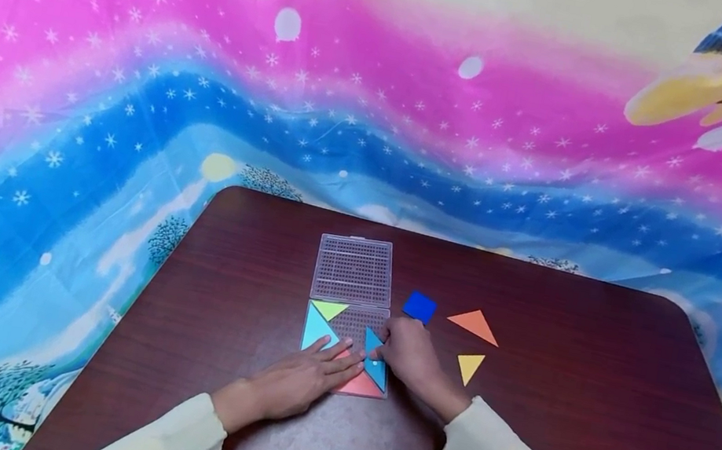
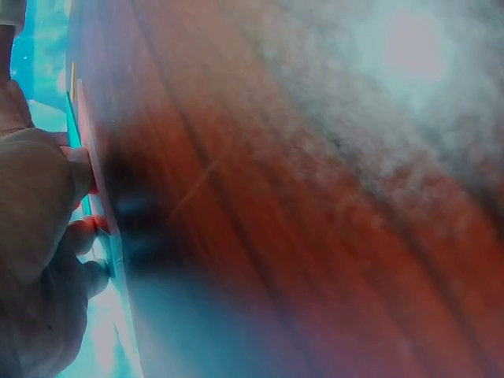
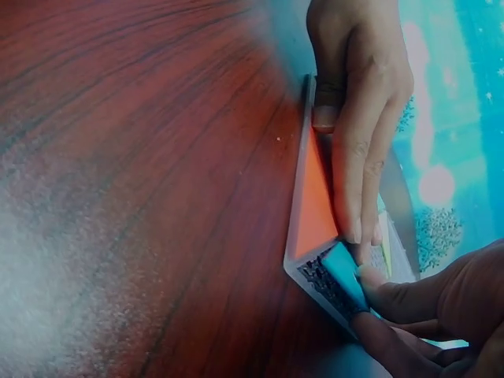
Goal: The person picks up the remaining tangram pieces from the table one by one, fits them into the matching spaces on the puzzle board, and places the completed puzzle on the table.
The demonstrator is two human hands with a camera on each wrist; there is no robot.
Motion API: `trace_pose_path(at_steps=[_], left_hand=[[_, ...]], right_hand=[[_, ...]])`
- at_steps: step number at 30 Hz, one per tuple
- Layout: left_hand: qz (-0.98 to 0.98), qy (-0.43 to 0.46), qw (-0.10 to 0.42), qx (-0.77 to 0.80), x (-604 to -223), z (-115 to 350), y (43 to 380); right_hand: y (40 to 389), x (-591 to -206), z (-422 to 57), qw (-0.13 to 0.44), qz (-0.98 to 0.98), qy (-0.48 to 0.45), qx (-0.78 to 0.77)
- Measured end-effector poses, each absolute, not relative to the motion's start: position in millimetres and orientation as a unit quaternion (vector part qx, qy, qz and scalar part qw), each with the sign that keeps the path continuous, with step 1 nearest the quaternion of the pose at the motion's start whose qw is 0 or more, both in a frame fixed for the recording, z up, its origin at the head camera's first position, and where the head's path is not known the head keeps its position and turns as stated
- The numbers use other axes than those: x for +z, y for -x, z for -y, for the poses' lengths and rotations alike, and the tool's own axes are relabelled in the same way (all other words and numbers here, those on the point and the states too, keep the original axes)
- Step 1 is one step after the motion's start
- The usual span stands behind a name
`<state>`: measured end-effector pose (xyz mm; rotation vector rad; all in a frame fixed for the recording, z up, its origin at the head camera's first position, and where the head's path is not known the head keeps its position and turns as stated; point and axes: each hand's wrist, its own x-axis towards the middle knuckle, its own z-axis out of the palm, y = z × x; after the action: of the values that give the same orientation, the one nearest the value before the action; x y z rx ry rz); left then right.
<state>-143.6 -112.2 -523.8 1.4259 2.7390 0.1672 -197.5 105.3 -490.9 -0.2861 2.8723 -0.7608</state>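
Observation:
A clear hinged case [image 1: 354,270] lies unfolded, its near half holding flat tangram pieces. In this half sit a lime triangle [image 1: 328,309], a light-blue triangle [image 1: 319,327] and a salmon triangle [image 1: 364,388]. With fingers extended, my left hand [image 1: 288,382] rests on the light-blue and salmon pieces. My right hand [image 1: 414,357] pinches a blue parallelogram [image 1: 374,374] between thumb and fingers at the case's right side. In the right wrist view this parallelogram [image 3: 345,272] is tilted over the textured case floor, beside the salmon triangle [image 3: 313,206] and the left fingertips.
Beyond the right hand, a dark-blue square [image 1: 420,306] lies on the brown table [image 1: 563,386]. An orange triangle [image 1: 476,325] and a yellow triangle [image 1: 469,367] lie farther right. A printed cloth [image 1: 379,117] hangs behind the table's far edge.

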Motion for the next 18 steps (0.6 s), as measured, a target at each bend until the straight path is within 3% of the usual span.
trace_pose_path(at_steps=[8, 18], left_hand=[[-0.885, -0.464, 0.015, 0.038, -521, 111, 144], [-0.887, -0.461, 0.021, 0.033, -524, 111, 144]], right_hand=[[191, -489, -103, 0.051, -0.967, 0.133, -0.209], [181, -491, -103, 0.055, -0.970, 0.116, -0.206]])
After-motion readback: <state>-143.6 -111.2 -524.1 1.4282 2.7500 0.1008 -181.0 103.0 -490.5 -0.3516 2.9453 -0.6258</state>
